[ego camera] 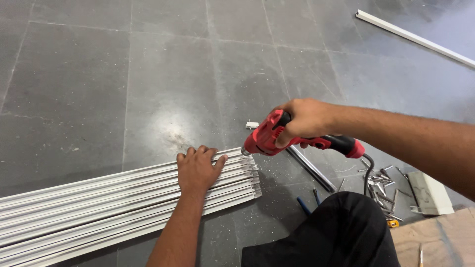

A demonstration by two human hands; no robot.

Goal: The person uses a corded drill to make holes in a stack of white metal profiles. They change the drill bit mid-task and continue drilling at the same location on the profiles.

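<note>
Hiding drill [297, 138] handle: right hand [304, 120]; strips [99, 202] cut off left.

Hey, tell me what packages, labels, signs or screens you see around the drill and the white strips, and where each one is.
Cardboard sheet: lower right corner on the floor, flat, plain tan.
Flat packet-like piece: just above the cardboard, beside scattered screws, pale grey-white, oblong; too unclear to tell if it is packaging.
No signs or screens in view; no label can be made out on the red drill.
</note>
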